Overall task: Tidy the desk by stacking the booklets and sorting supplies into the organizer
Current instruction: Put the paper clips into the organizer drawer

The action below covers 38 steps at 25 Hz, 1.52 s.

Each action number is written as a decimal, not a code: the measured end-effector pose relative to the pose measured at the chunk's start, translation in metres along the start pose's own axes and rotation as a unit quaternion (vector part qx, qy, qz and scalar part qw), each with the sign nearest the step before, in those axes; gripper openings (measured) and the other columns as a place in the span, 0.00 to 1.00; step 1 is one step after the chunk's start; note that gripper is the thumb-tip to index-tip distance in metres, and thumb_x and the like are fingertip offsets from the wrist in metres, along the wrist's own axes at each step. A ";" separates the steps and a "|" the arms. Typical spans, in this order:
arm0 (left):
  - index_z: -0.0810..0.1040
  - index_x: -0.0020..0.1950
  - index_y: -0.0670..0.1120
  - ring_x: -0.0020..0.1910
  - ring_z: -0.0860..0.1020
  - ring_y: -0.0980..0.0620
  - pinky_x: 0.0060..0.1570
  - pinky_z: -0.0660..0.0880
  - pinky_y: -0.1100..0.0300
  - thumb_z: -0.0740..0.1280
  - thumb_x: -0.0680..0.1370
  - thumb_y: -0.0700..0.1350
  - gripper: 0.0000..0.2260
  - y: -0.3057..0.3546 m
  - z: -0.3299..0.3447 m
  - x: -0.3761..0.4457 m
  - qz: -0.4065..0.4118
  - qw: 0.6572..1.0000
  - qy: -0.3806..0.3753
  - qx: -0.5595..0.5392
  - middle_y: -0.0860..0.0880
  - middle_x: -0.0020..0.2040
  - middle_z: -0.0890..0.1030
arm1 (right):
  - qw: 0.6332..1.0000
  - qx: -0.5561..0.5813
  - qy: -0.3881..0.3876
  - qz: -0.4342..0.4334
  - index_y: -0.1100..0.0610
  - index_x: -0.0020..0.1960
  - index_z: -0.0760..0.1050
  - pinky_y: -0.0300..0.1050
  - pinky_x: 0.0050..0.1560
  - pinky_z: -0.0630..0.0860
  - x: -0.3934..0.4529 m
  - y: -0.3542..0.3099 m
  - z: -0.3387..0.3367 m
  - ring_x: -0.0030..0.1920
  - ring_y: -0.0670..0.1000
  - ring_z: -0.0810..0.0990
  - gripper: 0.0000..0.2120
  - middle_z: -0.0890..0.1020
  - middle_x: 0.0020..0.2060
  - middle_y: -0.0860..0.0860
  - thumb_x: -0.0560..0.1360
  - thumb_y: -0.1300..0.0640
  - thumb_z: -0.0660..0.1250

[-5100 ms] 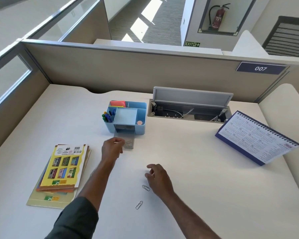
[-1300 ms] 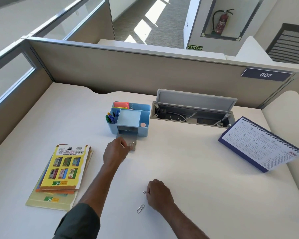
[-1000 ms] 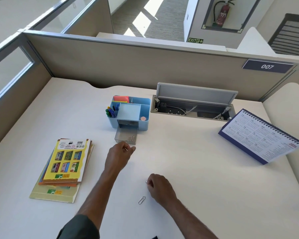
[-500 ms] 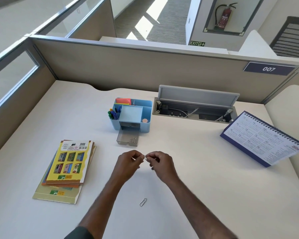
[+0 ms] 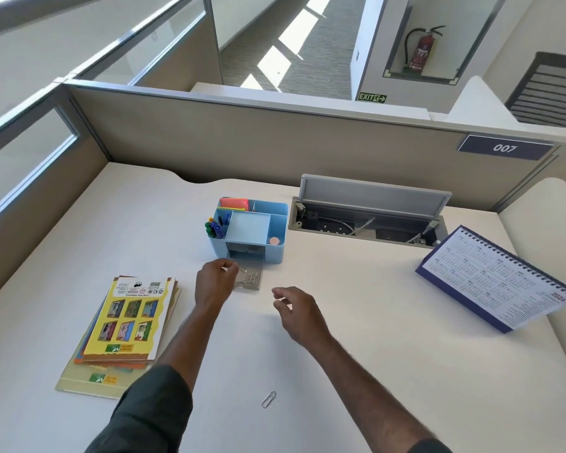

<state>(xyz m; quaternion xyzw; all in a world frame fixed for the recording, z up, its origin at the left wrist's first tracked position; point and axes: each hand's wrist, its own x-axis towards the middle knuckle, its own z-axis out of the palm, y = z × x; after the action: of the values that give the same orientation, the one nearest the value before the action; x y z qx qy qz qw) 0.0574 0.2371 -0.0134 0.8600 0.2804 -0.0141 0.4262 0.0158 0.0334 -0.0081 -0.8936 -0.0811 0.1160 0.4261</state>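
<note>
Paperclip lengthwise toward organizer

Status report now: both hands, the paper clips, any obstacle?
Left hand at clear drawer, pinching a clip. Right hand open, empty. One paper clip loose on desk. Nothing in the way.

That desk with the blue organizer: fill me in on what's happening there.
A person is tidying up paper clips. Their left hand is at the small clear drawer pulled out of the blue organizer, apparently dropping a clip in with those already there. The right hand hovers open and empty over the desk. One paper clip lies loose near the front edge. The booklets sit stacked on the left.
</note>
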 end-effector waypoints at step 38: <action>0.81 0.58 0.49 0.22 0.74 0.51 0.25 0.70 0.62 0.66 0.82 0.49 0.08 -0.029 0.018 -0.098 -0.075 0.990 -0.087 -0.081 0.45 0.27 0.81 | 0.896 -0.364 -0.224 -0.124 0.53 0.37 0.75 0.41 0.35 0.65 -0.109 0.052 0.056 0.39 0.54 0.78 0.07 0.78 0.36 0.50 0.60 0.58 0.70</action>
<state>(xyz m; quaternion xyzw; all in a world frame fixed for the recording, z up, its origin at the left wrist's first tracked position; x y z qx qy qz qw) -0.0359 0.1914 -0.0203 0.7950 0.3059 -0.0982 0.5146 -0.1017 0.0160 -0.0673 -0.9191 -0.3213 0.2217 0.0527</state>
